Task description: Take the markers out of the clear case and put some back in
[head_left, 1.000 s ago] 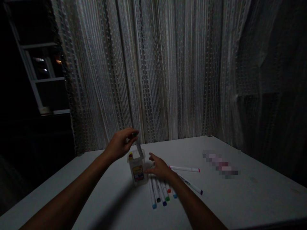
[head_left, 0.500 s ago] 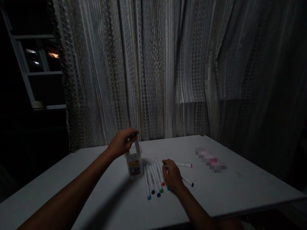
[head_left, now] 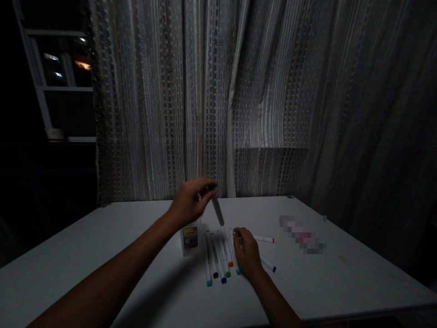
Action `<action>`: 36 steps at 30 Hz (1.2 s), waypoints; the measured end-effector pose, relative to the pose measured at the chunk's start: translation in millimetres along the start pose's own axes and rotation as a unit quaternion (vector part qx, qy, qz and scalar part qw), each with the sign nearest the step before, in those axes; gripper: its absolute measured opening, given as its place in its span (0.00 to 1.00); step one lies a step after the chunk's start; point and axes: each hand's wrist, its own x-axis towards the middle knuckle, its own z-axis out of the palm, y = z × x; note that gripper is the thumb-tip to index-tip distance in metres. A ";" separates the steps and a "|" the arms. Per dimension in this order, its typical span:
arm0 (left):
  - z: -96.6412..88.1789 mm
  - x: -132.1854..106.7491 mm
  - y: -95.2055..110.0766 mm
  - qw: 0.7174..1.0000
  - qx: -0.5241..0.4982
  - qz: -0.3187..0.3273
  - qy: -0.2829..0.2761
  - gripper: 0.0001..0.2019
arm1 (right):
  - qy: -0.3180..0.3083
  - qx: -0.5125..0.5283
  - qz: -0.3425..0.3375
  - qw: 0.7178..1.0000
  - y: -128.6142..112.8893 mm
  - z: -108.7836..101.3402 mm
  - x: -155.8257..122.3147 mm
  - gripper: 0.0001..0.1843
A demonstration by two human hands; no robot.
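My left hand (head_left: 193, 200) pinches the top end of a marker (head_left: 217, 209) that slants down to the right, its lower tip above the row of markers. Just behind and below that wrist stands a clear plastic container (head_left: 190, 243) with a yellow and dark label, its top mostly hidden by the hand. Several white markers (head_left: 215, 257) with blue, black, green, orange and teal ends lie side by side on the table. At the right end of this row, my right hand (head_left: 246, 249) is curled with fingers and thumb together; what they hold is hidden.
A pink-ended marker (head_left: 264, 238) and a purple-ended marker (head_left: 268, 264) lie right of my right hand. Farther right is a blurred pinkish object (head_left: 302, 234) on the white table (head_left: 324, 282). A striped curtain (head_left: 211, 100) hangs behind the table's far edge.
My left hand has moved right from above the container, carrying the marker out over the row. The right hand stays beside the markers. The camera view has shifted slightly.
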 end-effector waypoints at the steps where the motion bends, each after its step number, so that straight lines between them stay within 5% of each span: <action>1: 12.3 -8.9 0.6 1.000 -0.012 -0.002 -0.026 0.08 | 0.006 0.014 0.010 1.000 -0.3 -0.6 0.1 0.11; 3: 37.7 -33.5 -2.1 0.998 -0.030 -0.015 -0.048 0.08 | 0.017 0.044 0.031 0.998 -1.1 -1.8 0.2 0.12; 6: 70.1 -80.1 -11.0 0.994 -0.051 -0.093 0.008 0.08 | 0.012 0.074 0.057 0.996 -2.5 -2.5 0.9 0.13; 11: 99.7 -138.9 -18.1 0.985 -0.061 -0.157 0.035 0.09 | -0.051 0.078 0.072 0.993 -5.1 -1.6 -0.5 0.12; 20: 111.6 -153.3 -7.0 0.972 -0.087 -0.189 -0.106 0.11 | -0.149 -0.068 -0.021 0.986 -5.2 -7.2 -30.5 0.17; 27: 122.0 -165.3 13.6 0.968 -0.105 -0.202 -0.108 0.07 | -0.191 -0.115 -0.051 0.973 -8.3 0.3 -31.0 0.22; 36: 120.0 -194.0 -9.5 0.988 -0.014 -0.106 -0.109 0.16 | -0.141 -0.114 0.003 0.984 5.7 -12.3 -24.4 0.16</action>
